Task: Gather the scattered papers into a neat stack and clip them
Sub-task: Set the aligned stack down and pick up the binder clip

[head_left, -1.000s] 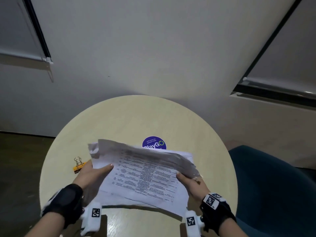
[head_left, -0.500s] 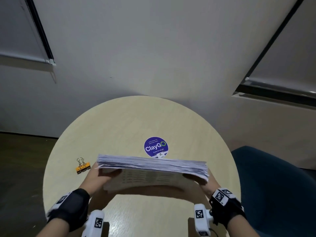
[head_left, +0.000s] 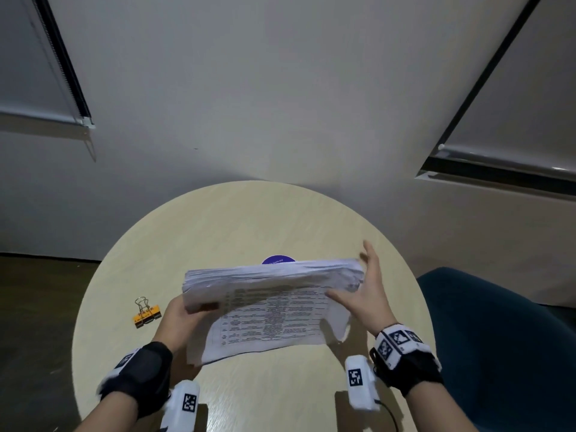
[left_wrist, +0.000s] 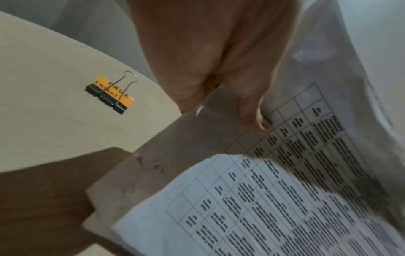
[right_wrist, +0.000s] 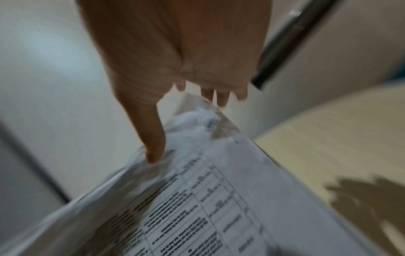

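Observation:
A thick stack of printed papers (head_left: 274,307) stands tilted on its lower edge on the round table (head_left: 218,232). My left hand (head_left: 184,319) grips its left end, thumb on the printed face (left_wrist: 260,124). My right hand (head_left: 364,285) lies flat against the right end, fingers straight, thumb resting on the top sheet (right_wrist: 155,155). The papers (right_wrist: 197,199) fill the lower part of the right wrist view, blurred. An orange and black binder clip (head_left: 146,313) lies on the table left of my left hand, also in the left wrist view (left_wrist: 111,93).
A purple round sticker (head_left: 278,260) on the table peeks out behind the stack. A dark blue chair (head_left: 498,338) stands to the right of the table. A grey wall rises behind, with dark floor at the left.
The stack has tipped back toward me so its printed face shows again. My right hand let go of its grip and now lies flat against the right edge.

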Available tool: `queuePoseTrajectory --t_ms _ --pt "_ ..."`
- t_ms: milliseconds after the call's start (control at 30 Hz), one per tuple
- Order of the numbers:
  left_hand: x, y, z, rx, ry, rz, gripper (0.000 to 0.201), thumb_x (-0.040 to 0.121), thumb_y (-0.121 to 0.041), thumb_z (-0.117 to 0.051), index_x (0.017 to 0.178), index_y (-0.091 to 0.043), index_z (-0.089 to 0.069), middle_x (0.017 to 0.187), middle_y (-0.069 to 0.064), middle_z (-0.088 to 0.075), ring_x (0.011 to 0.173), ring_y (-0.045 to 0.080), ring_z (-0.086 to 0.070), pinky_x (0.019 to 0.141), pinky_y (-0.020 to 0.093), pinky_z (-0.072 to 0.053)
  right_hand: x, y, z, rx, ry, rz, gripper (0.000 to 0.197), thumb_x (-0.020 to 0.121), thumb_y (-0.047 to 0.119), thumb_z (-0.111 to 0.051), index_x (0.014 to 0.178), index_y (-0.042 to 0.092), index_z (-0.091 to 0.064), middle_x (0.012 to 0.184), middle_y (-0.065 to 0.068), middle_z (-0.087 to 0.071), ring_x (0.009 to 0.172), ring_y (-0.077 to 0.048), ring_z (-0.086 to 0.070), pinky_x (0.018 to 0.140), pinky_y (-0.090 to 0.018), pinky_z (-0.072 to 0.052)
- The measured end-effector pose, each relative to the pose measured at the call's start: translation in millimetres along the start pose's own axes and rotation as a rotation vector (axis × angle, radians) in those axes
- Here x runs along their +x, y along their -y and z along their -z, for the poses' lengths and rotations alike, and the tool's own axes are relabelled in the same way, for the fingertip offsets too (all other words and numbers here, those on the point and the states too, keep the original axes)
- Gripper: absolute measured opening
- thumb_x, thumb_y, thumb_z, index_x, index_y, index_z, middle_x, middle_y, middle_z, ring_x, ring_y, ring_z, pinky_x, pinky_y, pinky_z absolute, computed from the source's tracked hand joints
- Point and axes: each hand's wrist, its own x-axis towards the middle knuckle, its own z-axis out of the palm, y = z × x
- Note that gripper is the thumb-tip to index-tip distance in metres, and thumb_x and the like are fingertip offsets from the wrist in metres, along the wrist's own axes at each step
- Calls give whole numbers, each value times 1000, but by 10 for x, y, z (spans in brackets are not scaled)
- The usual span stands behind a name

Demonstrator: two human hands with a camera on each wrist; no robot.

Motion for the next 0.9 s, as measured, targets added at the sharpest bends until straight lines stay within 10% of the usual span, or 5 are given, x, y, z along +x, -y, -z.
queuePoseTrajectory --t_ms 100,233,533,667,900 --pt "4 -111 -60 59 2 -83 30 82 0 -70 91 -29 -70 80 -19 -75 86 2 -69 68 16 -53 64 327 -96 -553 33 399 108 71 37 -79 152 27 -9 156 11 -18 148 -17 -3 121 -46 4" --pt "82 -476 -128 213 69 -300 17 81 -10 -74 85 -26 -72 84 -16 -74 78 -4 -66 69 13 -48 127 648 -374 -699 362 462 47 85 23 -64 131 28 -53 127 -3 -61 130 -26 -45 107 -40 -33" --pt "75 -853 -13 86 -567 -273 97 69 -26 -84 145 -30 -24 151 5 -22 140 21 -23 113 43 -29 157 578 -463 285 191 50 25 85 1 -67 77 24 -73 69 8 -72 63 -4 -64 63 -26 -55" --pt "64 -755 -115 -110 -113 -171 42 81 -10 -73 117 -20 -56 99 -13 -71 92 -8 -64 93 33 -51 66 422 -571 514 95 -130 8 83 10 -72 91 8 -73 87 -10 -76 79 -23 -72 77 -35 -59" --pt "66 -292 -329 -94 -72 -81 19 82 -6 -70 87 -24 -63 73 -11 -75 82 11 -70 70 32 -52 -177 -21 -781 429 156 -279 23 86 20 -70 104 6 -69 94 -2 -74 76 -2 -69 65 -13 -51"
